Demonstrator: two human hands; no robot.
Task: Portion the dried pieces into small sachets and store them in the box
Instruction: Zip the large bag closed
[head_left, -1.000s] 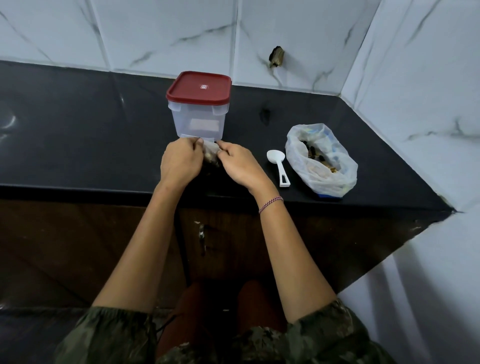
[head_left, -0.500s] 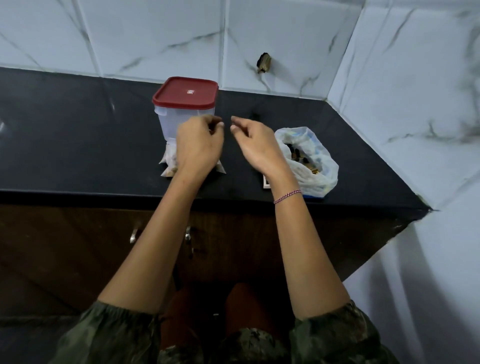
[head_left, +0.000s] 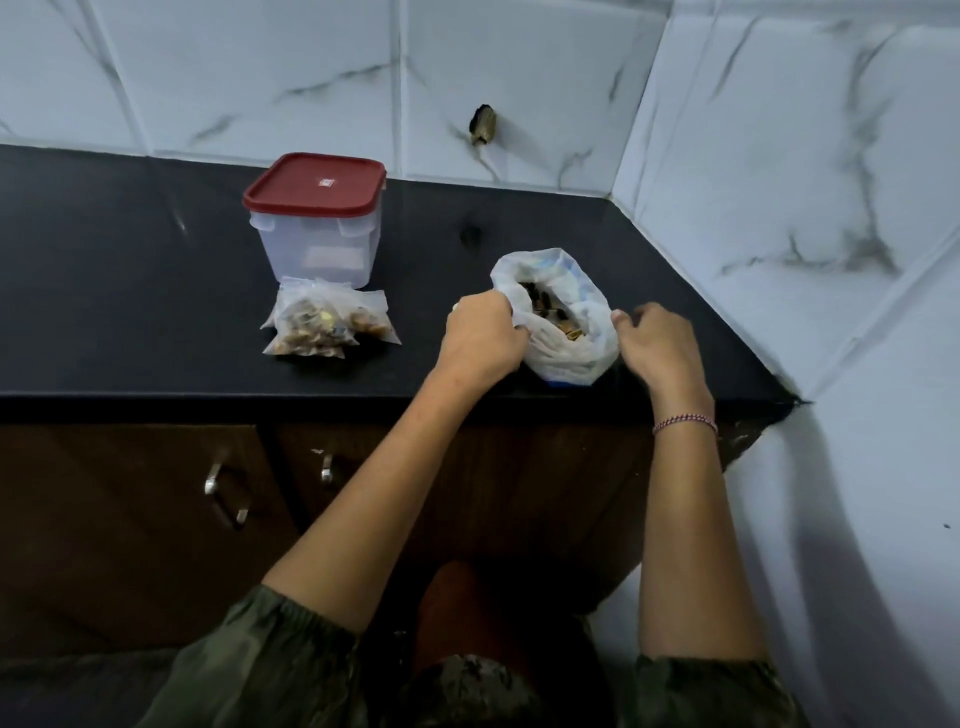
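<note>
A clear plastic box (head_left: 317, 249) with a red lid (head_left: 317, 183) stands closed on the black counter (head_left: 130, 291). In front of it lie filled clear sachets (head_left: 327, 325) of dried pieces. To the right sits a white plastic bag (head_left: 566, 348), open at the top, with dark dried pieces (head_left: 545, 309) inside. My left hand (head_left: 483, 338) grips the bag's left rim. My right hand (head_left: 657, 345) is at the bag's right side with its fingers curled, touching the rim. The white spoon is hidden behind my left hand.
White marble-look tiled walls close the counter at the back and right, with a dark hole (head_left: 483, 124) in the back wall. Below the counter edge are brown cabinet doors with metal handles (head_left: 226, 501).
Both hands have let go of the sachet in front of the box and moved right to the white bag. The sachets now lie uncovered on the counter.
</note>
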